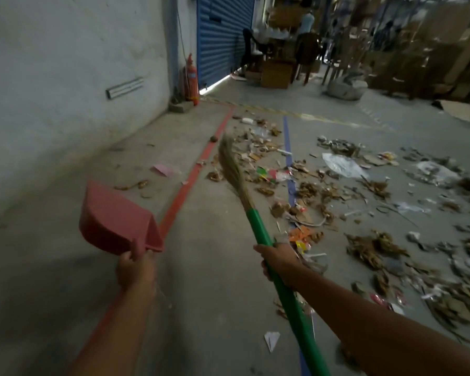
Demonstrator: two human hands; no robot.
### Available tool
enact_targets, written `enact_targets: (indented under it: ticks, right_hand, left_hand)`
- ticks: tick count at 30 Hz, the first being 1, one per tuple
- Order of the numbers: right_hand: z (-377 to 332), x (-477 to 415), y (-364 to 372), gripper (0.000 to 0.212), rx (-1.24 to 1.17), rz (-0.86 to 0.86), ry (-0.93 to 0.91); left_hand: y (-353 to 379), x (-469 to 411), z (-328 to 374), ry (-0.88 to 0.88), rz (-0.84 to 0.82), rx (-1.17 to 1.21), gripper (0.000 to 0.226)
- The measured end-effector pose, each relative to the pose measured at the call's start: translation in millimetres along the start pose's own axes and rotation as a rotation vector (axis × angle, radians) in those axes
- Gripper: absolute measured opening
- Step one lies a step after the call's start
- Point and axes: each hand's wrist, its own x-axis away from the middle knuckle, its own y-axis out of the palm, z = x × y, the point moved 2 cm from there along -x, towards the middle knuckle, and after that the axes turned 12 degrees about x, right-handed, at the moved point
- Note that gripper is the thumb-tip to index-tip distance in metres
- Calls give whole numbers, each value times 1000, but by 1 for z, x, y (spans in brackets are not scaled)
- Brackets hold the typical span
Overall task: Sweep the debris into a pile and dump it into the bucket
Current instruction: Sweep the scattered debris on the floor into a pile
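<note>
My left hand [135, 271] grips the handle of a red plastic dustpan [114, 217], held up off the floor at the left. My right hand [278, 260] is closed around the green handle of a broom [272, 256]; its straw bristles [229, 165] point forward and reach the near edge of the debris. Debris [337, 202] lies scattered over the concrete floor to the right: dry leaves, cardboard bits, paper, plastic wrappers. No bucket is in view.
A white wall [65, 77] runs along the left, with a red fire extinguisher [192, 80] and a blue roller shutter [223, 36] at its far end. Red [185, 191] and blue [288, 147] floor lines run forward. Chairs, cardboard boxes and people stand far back.
</note>
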Motion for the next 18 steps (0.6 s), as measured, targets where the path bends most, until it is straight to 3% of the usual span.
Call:
enact_targets:
  ticks: [2,9,14,18]
  right_hand:
    - [-28,-2,16,32,4,-41,-34]
    - [-101,-41,142,34,-114,-190,-86]
    - [-126,-83,266,53,-128,-340,-109]
    - [-147,-114,307,44,-55,-460,-84]
  left_hand:
    - [-4,-7,21,15,2,39,32]
    - [-34,-43,46,38,3,76,17]
    - [-47,-107,66,-28,96,42,23]
    - [-48,-148,102,-56,150,-51,22]
